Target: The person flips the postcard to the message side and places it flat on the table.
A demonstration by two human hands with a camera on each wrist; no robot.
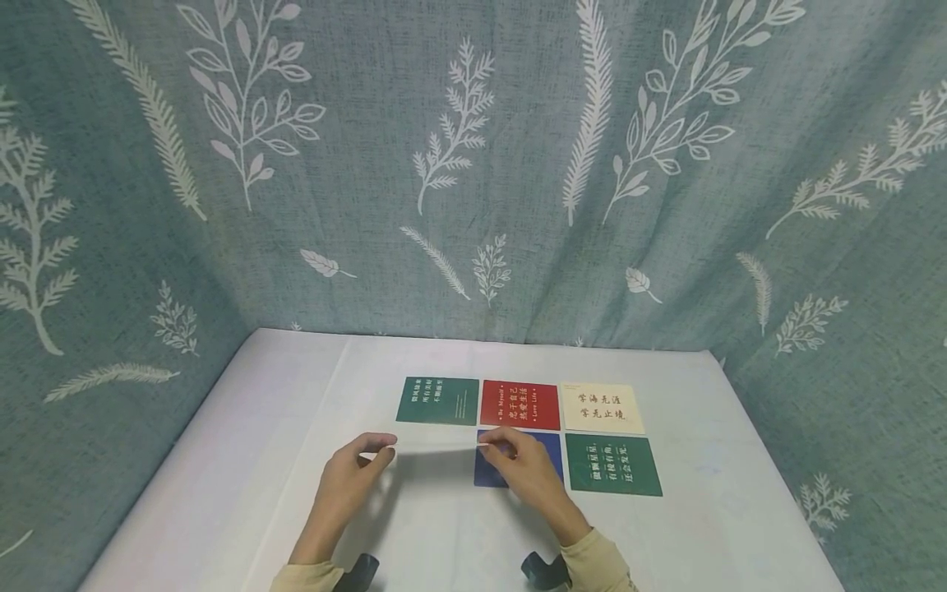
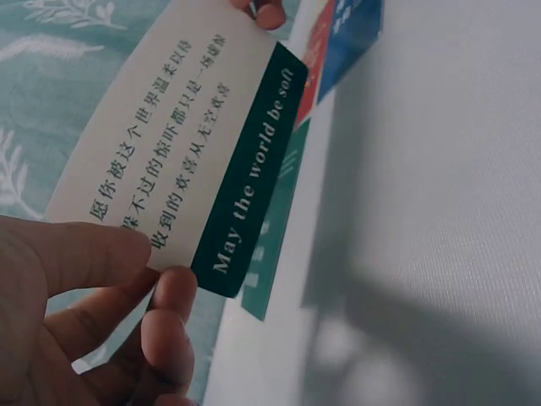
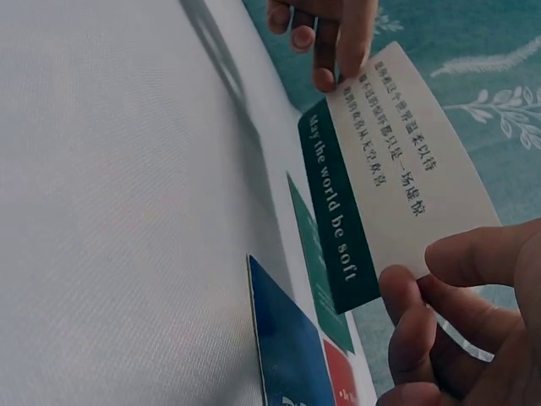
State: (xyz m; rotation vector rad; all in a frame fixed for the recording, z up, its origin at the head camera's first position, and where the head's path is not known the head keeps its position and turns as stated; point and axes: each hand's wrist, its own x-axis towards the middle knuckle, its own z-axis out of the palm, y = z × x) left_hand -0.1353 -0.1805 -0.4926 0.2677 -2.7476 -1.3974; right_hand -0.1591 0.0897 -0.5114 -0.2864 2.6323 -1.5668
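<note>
A white card with a dark green band (image 2: 169, 127), lettered "May the world be soft" beside lines of Chinese writing, is held up above the table between both hands. My left hand (image 1: 351, 481) pinches one short end between thumb and fingers. At the opposite end, my right hand (image 1: 527, 475) grips the card the same way. From the head view the card appears edge-on as a thin pale line, its shadow falling on the tabletop below. A blue card (image 1: 487, 473) lies flat under the right hand, which partly hides it.
Beyond the hands lie a green card (image 1: 436, 403), a red card (image 1: 520, 405) and a cream card (image 1: 602, 409) in a row. Another green card (image 1: 614, 464) is right of the blue one. A leaf-patterned curtain (image 1: 518, 164) borders the white table (image 1: 710, 526).
</note>
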